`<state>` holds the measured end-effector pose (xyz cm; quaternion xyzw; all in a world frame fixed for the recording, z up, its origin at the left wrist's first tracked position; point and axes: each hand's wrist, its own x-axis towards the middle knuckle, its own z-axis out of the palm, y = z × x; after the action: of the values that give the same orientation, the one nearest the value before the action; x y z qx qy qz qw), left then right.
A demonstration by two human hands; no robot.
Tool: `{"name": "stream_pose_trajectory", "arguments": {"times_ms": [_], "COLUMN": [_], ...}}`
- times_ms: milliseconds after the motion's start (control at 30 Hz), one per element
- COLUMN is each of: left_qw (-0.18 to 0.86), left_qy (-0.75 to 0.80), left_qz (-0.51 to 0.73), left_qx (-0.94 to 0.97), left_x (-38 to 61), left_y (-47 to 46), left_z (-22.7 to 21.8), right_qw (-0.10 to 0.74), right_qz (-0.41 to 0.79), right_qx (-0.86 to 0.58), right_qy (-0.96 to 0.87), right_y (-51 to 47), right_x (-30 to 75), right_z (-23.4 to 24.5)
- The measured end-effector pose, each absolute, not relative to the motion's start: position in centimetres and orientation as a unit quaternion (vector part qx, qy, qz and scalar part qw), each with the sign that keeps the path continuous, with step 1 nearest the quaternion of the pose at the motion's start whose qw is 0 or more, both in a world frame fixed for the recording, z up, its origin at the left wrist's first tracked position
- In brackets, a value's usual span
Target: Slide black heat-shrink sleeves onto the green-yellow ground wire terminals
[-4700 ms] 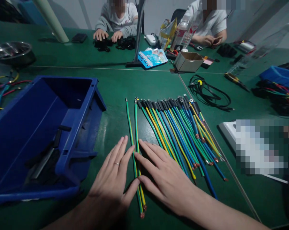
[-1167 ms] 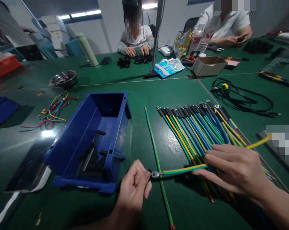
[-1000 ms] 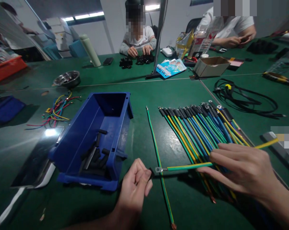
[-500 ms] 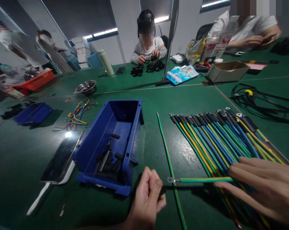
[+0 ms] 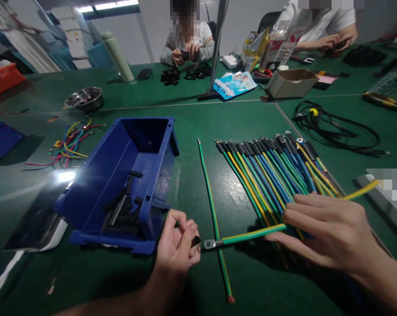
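Observation:
My left hand (image 5: 179, 243) is closed on a short black sleeve (image 5: 195, 241), its end showing between thumb and fingers. Just to the right, the metal ring lug (image 5: 211, 244) of a green-yellow wire (image 5: 251, 234) points at the sleeve, a small gap apart. My right hand (image 5: 326, 228) grips that wire further along, its fingers over the row of wires. A second green-yellow wire (image 5: 209, 188) lies on the table, crossing beneath the held one. Several green, blue and yellow wires (image 5: 267, 175) with black-sleeved lugs lie side by side. Left of my hands stands a blue bin (image 5: 162, 175) with black sleeves (image 5: 124, 210) inside.
A phone (image 5: 33, 219) with a white cable lies at left, near a bundle of thin wires (image 5: 73, 142) and a metal bowl (image 5: 86, 100). Farther back are a cardboard box (image 5: 292, 85), a black cable coil (image 5: 333, 127) and a metal post (image 5: 214, 57). Two people sit across the table.
The view has shifted, so the table things sit further left and higher. The held wire's lug has come closer to the black sleeve in my left hand.

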<state>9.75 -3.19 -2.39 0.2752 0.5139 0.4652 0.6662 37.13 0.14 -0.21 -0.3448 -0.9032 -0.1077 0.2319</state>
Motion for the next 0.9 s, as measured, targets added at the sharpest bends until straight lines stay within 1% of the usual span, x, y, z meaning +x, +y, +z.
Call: {"name": "stream_pose_trajectory", "arguments": {"times_ms": [367, 667, 900], "left_qw": [0.609, 0.571, 0.574], "left_qy": [0.56, 0.577, 0.591], "left_qz": [0.467, 0.463, 0.396], "left_qx": [0.311, 0.356, 0.405], "left_x": [10.0, 9.7, 9.0], "left_y": [-4.0, -3.9, -4.4], "left_z": [-1.6, -2.8, -3.9], "right_qw": [0.239, 0.226, 0.225], "right_qz": [-0.063, -0.098, -0.085], "right_qx": [-0.366, -0.356, -0.356], "right_qy": [-0.897, -0.902, -0.903], "right_y": [-0.1, 0.0, 0.0], "right_x": [36.1, 35.7, 35.5], "right_z": [-0.4, 0.6, -0.2]}}
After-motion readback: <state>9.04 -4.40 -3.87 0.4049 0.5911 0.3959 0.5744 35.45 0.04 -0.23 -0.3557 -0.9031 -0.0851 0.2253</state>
